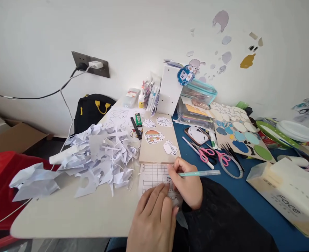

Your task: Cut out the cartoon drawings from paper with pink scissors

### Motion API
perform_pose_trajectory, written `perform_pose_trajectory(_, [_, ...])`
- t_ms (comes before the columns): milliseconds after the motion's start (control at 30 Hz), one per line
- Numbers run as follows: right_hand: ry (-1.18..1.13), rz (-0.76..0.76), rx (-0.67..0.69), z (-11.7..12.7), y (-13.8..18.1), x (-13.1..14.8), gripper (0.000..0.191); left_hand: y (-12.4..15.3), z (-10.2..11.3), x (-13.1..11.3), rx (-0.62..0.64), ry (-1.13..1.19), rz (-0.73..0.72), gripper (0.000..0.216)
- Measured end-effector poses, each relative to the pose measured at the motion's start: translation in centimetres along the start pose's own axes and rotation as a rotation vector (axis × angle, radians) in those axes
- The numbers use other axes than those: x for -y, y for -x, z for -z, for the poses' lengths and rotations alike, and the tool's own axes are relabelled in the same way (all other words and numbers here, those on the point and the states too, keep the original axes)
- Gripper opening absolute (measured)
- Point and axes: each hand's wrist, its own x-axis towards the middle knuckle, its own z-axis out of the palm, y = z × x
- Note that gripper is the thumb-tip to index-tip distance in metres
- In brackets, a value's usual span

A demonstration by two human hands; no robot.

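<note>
My right hand [189, 185] is closed around a slim pale-green pen [200, 173]. The pen's rear end points right, and my fingers hide its tip. Under both hands lies a sheet of grid-lined paper [150, 172] with a small round drawing beside my right fingers. My left hand [154, 220] rests flat over the lower part of the sheet, its fingers stretched out. Just beyond the sheet is a beige board [157, 152] bearing a coloured burger-like cutout [153, 137] and several black-and-white paper cutouts, such as the one at its right corner [170, 147].
Crumpled paper scraps [104, 154] pile up at the left. Pink-handled scissors [205, 154], tweezers [233, 155] and a tape ring [231, 171] lie to the right, near a tissue pack [285, 197]. A white box [167, 89] stands behind. A cable [67, 105] hangs at left.
</note>
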Motion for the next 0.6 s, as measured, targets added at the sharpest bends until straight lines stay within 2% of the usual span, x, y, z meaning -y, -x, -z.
perform_pose_trajectory(167, [0.103,-0.012,-0.089,-0.3,-0.1,-0.3,0.042,0.2,-0.9,-0.1,0.003,-0.039,-0.038,0.023])
perform_pose_trajectory(267, [0.119,-0.018,-0.091,-0.3,0.0,-0.3,0.044,0.3,-1.2,-0.2,0.038,-0.065,-0.054,0.025])
perform_pose_trajectory(433, [0.119,-0.014,-0.091,-0.4,-0.1,0.0,0.047,0.2,-1.2,-0.7,0.029,-0.071,0.045,0.025])
perform_pose_trajectory(600, [0.084,-0.022,-0.111,-0.5,-0.1,0.2,0.049,0.0,-0.9,-1.1,0.043,-0.055,0.076,0.028])
